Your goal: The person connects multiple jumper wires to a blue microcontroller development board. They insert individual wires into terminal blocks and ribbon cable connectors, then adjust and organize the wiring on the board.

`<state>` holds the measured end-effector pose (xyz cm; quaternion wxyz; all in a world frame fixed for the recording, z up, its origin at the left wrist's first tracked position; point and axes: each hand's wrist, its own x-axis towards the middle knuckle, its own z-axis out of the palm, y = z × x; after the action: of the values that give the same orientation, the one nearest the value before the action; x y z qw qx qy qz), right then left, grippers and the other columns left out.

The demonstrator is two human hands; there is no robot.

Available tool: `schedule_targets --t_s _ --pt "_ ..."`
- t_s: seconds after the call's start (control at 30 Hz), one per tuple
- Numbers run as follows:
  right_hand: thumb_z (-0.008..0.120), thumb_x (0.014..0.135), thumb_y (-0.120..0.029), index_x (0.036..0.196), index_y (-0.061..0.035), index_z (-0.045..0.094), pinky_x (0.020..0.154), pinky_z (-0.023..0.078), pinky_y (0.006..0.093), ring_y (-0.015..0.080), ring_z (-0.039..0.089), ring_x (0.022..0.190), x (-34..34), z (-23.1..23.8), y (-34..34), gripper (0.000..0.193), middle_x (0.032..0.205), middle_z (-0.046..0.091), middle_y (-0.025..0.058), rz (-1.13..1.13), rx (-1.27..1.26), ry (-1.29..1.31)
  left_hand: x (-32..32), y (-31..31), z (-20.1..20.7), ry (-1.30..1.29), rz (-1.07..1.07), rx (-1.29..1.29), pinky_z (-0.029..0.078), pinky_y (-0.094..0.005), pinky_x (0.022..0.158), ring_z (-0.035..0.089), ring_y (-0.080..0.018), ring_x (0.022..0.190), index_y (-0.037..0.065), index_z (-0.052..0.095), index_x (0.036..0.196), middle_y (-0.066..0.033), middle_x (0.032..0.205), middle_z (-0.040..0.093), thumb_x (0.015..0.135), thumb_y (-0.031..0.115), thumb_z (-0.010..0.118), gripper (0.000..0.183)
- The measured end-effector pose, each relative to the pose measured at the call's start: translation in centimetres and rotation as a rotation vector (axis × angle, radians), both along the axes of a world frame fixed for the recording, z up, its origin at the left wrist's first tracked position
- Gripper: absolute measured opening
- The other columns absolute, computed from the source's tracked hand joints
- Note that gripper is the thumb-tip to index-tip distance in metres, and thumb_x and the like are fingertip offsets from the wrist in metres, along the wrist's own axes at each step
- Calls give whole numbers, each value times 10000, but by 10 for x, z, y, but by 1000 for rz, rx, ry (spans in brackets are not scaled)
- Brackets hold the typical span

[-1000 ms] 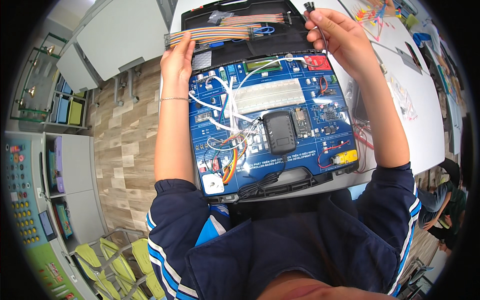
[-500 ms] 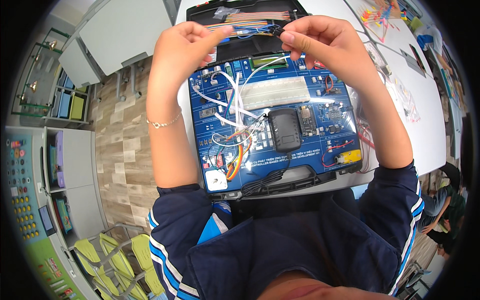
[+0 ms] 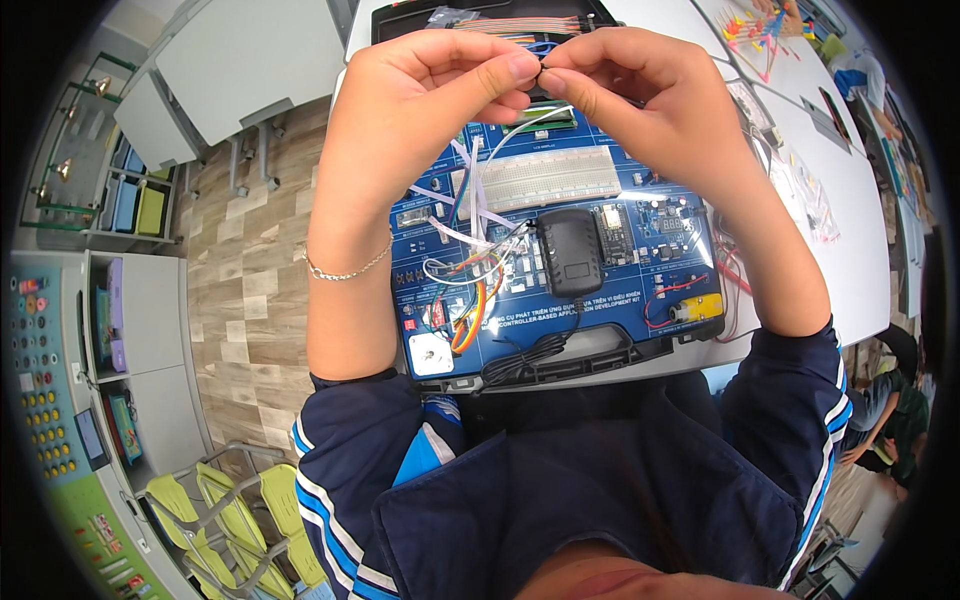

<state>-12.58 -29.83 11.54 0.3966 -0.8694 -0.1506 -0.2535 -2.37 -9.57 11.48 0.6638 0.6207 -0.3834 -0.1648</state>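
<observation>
My left hand (image 3: pixel 425 90) and my right hand (image 3: pixel 640 95) meet above the far edge of a blue electronics kit board (image 3: pixel 640 270). Fingertips of both pinch the small black connector ends of jumper wires (image 3: pixel 541 47), blue ones showing behind the fingers. How many wires each hand grips is hidden. Below the hands lies a white breadboard (image 3: pixel 545 182), with a black power adapter (image 3: pixel 570 258) resting nearer to me. White, orange and green wires (image 3: pixel 470 320) loop over the board's left side. Partly behind my fingers is a small green display (image 3: pixel 530 118).
The kit sits in an open black case, its lid (image 3: pixel 400 22) holding a multicoloured ribbon of wires (image 3: pixel 520 27). Bagged parts (image 3: pixel 815 205) and red wires (image 3: pixel 735 270) lie on the white table to the right. Green chairs (image 3: pixel 235 520) stand at lower left; other people are at far right.
My hands have come together; my left hand moved right to meet the right hand at the connector ends. The right hand shifted slightly left, covering more of the blue wires.
</observation>
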Motion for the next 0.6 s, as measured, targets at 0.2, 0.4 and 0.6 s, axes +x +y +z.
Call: schedule_targets --t_s 0.2,0.4,0.6 --pt "834 812 -68 1071 -38 745 674 523 255 178 684 774 7 1 3 276 956 734 61 -114 -510 -431 9 -8 -13 109 -43 18 612 -273 829 740 -163 897 -54 713 1133 -131 1007 755 986 216 719 307" --pt "900 704 -70 979 -101 762 660 473 294 193 655 789 3 9 -3 310 900 712 37 -155 -655 -822 15 -13 -24 250 -120 -171 601 -275 845 727 -163 921 -57 696 1155 -131 1035 744 996 215 706 316" --pt "911 697 -137 866 -97 764 625 481 284 179 637 653 -11 -11 25 228 760 698 41 -129 -406 -558 19 -22 -38 321 28 -282 583 -260 820 701 -150 912 -56 691 1166 -128 1043 734 999 197 701 303"
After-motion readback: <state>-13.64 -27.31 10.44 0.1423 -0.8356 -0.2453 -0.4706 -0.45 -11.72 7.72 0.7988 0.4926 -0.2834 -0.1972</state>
